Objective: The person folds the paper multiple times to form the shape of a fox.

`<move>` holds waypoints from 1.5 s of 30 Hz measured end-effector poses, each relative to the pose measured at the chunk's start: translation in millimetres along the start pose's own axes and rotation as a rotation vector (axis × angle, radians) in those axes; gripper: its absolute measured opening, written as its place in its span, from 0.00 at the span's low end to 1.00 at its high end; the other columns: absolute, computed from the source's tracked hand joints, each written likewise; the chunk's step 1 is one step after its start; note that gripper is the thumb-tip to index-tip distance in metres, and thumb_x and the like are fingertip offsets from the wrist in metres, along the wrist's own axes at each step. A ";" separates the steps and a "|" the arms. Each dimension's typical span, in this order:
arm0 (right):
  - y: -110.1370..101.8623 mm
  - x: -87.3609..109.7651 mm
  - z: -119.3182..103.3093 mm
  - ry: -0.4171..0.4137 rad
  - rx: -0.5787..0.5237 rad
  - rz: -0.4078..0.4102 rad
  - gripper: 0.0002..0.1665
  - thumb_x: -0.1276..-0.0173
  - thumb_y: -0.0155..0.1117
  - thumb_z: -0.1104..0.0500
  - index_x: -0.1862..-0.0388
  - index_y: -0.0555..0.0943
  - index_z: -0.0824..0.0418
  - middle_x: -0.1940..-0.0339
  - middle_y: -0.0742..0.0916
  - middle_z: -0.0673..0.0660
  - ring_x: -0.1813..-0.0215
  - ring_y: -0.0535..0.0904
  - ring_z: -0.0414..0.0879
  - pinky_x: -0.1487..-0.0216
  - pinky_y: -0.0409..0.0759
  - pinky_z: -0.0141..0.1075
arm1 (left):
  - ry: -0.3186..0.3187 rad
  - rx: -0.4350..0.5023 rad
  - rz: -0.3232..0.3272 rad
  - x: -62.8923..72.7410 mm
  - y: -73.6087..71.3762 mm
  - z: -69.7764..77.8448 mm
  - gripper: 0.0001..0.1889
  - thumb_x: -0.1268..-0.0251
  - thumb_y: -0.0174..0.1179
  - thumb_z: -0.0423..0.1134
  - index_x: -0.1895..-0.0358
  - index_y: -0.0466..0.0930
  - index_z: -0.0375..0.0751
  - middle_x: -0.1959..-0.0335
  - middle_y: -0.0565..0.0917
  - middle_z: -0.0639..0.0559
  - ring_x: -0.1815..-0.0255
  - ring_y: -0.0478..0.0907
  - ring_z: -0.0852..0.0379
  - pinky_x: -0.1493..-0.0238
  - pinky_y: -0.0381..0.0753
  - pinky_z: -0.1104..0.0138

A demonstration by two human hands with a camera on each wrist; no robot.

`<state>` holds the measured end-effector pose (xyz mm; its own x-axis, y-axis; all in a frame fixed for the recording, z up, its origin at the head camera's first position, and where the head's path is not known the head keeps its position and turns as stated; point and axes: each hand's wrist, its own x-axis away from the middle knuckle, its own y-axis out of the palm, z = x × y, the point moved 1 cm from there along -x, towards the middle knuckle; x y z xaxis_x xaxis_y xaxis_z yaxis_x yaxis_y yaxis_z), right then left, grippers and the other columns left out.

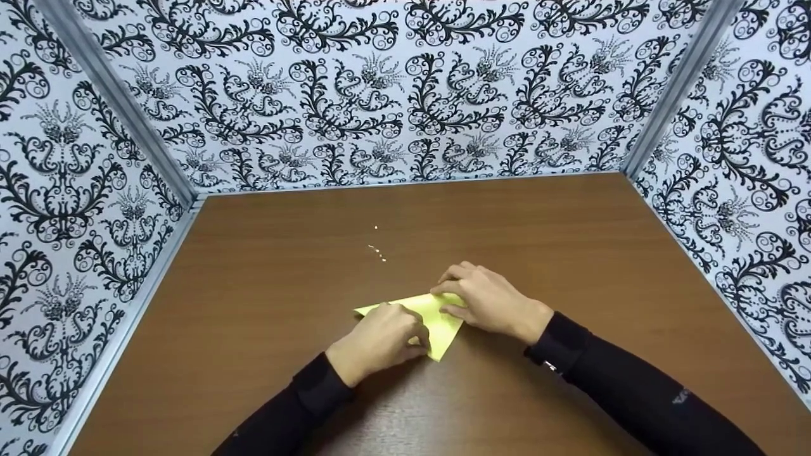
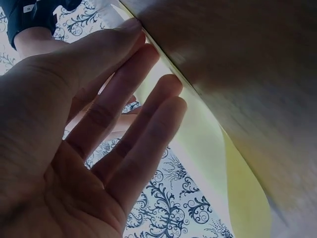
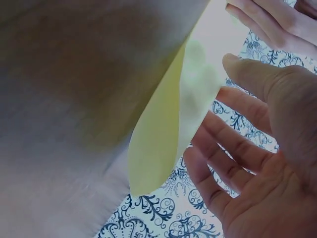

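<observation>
Left hand (image 1: pixel 383 335) pinches the near edge of folded yellow paper (image 1: pixel 442 332); right hand (image 1: pixel 491 301), fingers loose, rests at its far edge, apparently to steady it.

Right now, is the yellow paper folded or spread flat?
Folded over, but not flat throughout: both wrist views show the yellow paper curving in a loose bend.

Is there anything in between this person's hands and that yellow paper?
Nothing visible is. The left hand and right hand are both right at the yellow paper, with no other object between. Some pale specks show on the table beyond the paper, apart from it.
</observation>
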<state>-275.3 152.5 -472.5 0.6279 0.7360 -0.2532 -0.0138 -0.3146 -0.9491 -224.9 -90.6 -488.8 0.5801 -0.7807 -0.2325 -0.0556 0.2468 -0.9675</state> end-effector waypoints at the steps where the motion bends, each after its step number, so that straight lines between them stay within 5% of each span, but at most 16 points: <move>1: -1.3 -1.2 1.0 0.003 -0.015 0.005 0.19 0.21 0.83 0.55 0.35 0.95 0.57 0.41 0.94 0.57 0.39 0.90 0.56 0.40 0.93 0.53 | 0.001 0.014 0.003 0.3 0.0 -0.9 0.05 0.34 0.88 0.43 0.63 1.00 0.52 0.66 0.96 0.61 0.66 0.89 0.64 0.62 0.89 0.66; 5: -5.8 -8.1 4.6 0.010 -0.085 0.018 0.14 0.19 0.80 0.57 0.39 0.96 0.58 0.46 0.94 0.58 0.42 0.91 0.56 0.41 0.93 0.53 | -0.009 0.063 0.003 1.3 -0.4 -4.6 0.05 0.35 0.88 0.42 0.63 0.99 0.51 0.66 0.95 0.60 0.67 0.87 0.64 0.63 0.84 0.67; 10: -8.4 -19.9 5.5 0.003 -0.160 -0.002 0.12 0.19 0.80 0.59 0.42 0.97 0.60 0.48 0.96 0.58 0.45 0.93 0.56 0.41 0.93 0.53 | -0.023 0.116 -0.008 2.8 -0.5 -6.9 0.05 0.31 0.85 0.39 0.59 0.98 0.46 0.62 0.96 0.55 0.63 0.92 0.62 0.58 0.90 0.72; 17: -3.5 -34.2 6.8 0.004 -0.225 -0.029 0.07 0.21 0.82 0.60 0.49 0.98 0.61 0.54 0.97 0.57 0.51 0.94 0.52 0.48 0.95 0.46 | -0.042 0.056 0.025 2.9 2.4 -6.4 0.04 0.26 0.82 0.34 0.62 0.96 0.43 0.62 0.92 0.51 0.66 0.83 0.63 0.62 0.84 0.73; 29: 5.4 -43.0 10.9 0.037 -0.273 -0.044 0.04 0.23 0.83 0.61 0.52 0.99 0.58 0.56 0.97 0.56 0.55 0.94 0.49 0.51 0.93 0.38 | -0.087 0.032 0.007 7.8 3.4 -1.7 0.03 0.25 0.79 0.37 0.56 1.01 0.44 0.53 0.95 0.48 0.53 0.90 0.54 0.53 0.91 0.73; 45: 20.3 -54.3 20.6 0.063 -0.316 -0.071 0.02 0.24 0.84 0.63 0.56 1.00 0.58 0.60 0.98 0.55 0.61 0.92 0.41 0.59 0.89 0.29 | -0.068 0.063 0.029 7.1 2.9 -3.4 0.08 0.24 0.79 0.35 0.66 0.97 0.42 0.67 0.93 0.51 0.64 0.87 0.60 0.58 0.87 0.77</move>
<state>-325.7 118.5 -481.9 0.6656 0.7274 -0.1668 0.2680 -0.4416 -0.8562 -223.7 -97.4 -493.7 0.6331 -0.7324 -0.2506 -0.0227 0.3061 -0.9517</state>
